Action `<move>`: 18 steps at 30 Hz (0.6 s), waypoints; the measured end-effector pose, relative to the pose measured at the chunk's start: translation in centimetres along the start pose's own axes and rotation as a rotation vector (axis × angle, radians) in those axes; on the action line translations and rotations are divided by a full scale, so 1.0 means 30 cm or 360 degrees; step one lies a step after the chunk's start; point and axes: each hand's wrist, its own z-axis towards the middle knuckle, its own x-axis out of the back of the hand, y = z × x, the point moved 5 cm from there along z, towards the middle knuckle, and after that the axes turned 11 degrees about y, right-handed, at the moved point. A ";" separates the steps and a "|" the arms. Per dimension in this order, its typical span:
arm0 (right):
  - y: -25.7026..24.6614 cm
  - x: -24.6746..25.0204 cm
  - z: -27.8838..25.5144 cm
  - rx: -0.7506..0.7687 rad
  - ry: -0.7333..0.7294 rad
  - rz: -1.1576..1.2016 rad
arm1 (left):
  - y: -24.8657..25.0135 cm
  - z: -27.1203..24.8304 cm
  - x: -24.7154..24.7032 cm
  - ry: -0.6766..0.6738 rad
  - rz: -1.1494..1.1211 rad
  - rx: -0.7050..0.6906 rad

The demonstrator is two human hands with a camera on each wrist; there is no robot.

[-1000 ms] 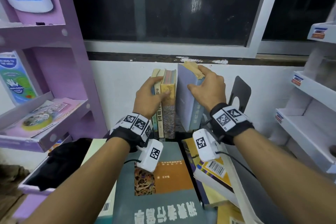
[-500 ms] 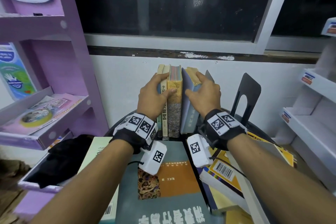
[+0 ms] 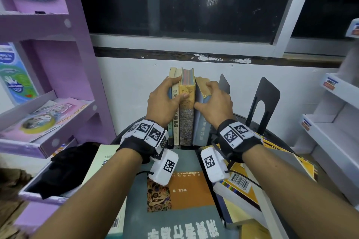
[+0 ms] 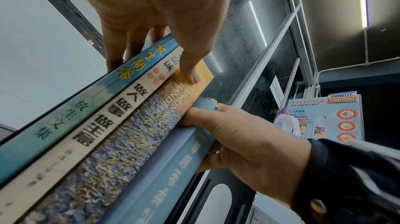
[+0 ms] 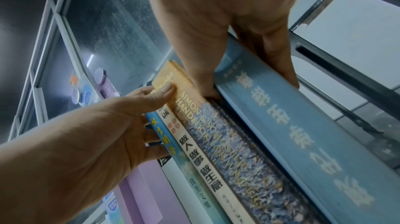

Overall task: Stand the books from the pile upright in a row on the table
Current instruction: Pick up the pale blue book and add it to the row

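Observation:
Three books stand upright against the wall: a thin blue one, a cream one and a thick yellow handbook. My left hand grips them, fingers round the left side and thumb on the handbook's spine. A blue-grey book stands right of the handbook. My right hand holds it near the top, with the thumb wedged between it and the handbook and fingers round its far side. The pile lies in front, with a grey and orange book on top.
Two black metal bookends stand right of the row. Yellow books and a pale green book lie flat in the pile. A purple shelf unit stands on the left and white shelves on the right.
My right hand has swung the blue-grey book from a tilt to upright and pushed it against the yellow handbook. My left hand has stayed on the row.

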 end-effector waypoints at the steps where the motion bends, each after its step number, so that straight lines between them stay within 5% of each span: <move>1: -0.001 -0.001 0.000 0.0017 -0.0014 -0.0020 | -0.001 0.000 0.000 -0.0003 -0.0005 0.0006; 13: -0.039 0.003 -0.011 0.0202 -0.0513 -0.0118 | 0.004 0.001 0.009 -0.0028 -0.0047 0.0072; 18: -0.014 0.009 -0.008 0.0299 -0.0427 -0.0025 | 0.009 0.001 0.009 -0.0025 -0.0057 0.0062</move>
